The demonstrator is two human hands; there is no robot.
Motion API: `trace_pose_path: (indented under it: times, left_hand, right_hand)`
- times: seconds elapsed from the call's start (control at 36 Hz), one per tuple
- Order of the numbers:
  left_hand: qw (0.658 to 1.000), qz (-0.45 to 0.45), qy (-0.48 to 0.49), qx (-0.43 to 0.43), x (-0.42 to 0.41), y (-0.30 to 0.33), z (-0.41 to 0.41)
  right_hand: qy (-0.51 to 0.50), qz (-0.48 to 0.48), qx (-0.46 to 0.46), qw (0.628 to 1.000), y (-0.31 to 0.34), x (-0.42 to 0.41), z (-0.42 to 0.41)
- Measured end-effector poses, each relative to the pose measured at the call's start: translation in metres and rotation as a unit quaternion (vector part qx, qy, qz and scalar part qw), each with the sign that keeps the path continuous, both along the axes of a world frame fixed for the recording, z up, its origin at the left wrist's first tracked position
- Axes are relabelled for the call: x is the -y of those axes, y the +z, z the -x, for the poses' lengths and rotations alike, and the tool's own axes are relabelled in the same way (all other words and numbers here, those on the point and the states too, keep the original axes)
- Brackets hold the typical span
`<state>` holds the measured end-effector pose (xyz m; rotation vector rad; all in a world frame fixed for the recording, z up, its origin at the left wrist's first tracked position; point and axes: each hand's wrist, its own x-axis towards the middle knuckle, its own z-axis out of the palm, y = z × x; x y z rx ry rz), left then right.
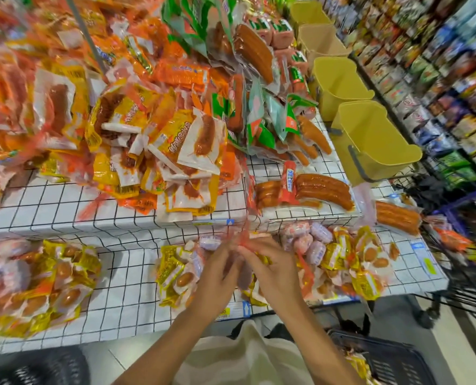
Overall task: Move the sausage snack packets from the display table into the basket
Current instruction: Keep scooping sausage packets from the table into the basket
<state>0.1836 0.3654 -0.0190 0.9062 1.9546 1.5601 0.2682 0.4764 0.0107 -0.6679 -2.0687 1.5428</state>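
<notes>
Packets (325,254) lie heaped on the display table's (125,262) lower tier, toward its front right corner. My left hand (217,276) and right hand (272,270) meet over them, fingers curled on blurred packets, contents unclear. Basket (392,357) sits low beside my right arm, so the right hand is nearer

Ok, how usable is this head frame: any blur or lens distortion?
Head view: motion blur smears both hands, left hand and right hand, and the orange packets far left; wide-angle bending curves the right-side shelves; lighting even, no harsh glare.
</notes>
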Motion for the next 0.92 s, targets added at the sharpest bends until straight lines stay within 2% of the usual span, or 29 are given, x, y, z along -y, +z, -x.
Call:
trace_pose_path:
  times: [0.06, 0.14, 0.22, 0.33, 0.42, 0.58, 0.69, 0.92]
  left_hand:
    - [1.0, 0.015, -0.002, -0.028, 0.0, -0.003, 0.001]
    - [0.998, 0.053, -0.025, 0.015, -0.003, -0.007, -0.003]
    - [0.998, 0.052, -0.018, 0.04, -0.002, -0.013, -0.005]
    - [0.995, 0.05, 0.004, 0.089, -0.002, -0.015, -0.004]
    - [0.994, 0.046, 0.017, 0.098, -0.003, -0.013, -0.005]
    - [0.991, 0.005, 0.014, 0.132, -0.009, -0.005, -0.008]
    - [0.992, 0.005, 0.028, 0.126, -0.013, -0.005, -0.008]
    - [0.989, 0.048, 0.054, 0.131, -0.018, -0.001, -0.013]
  right_hand:
    - [0.007, -0.001, -0.008, 1.0, -0.006, 0.0, -0.001]
    - [0.008, -0.02, 0.007, 1.0, -0.011, -0.009, -0.003]
    - [0.022, -0.018, 0.029, 0.999, -0.015, -0.026, -0.017]
    - [-0.046, -0.022, 0.064, 0.997, -0.029, -0.062, -0.06]
    - [-0.077, -0.079, 0.102, 0.989, -0.047, -0.093, -0.087]
    - [0.02, -0.265, 0.19, 0.945, -0.081, -0.139, -0.1]
    - [0.085, -0.32, 0.147, 0.932, -0.097, -0.158, -0.087]
    - [0.105, -0.378, 0.097, 0.915, -0.124, -0.174, -0.075]
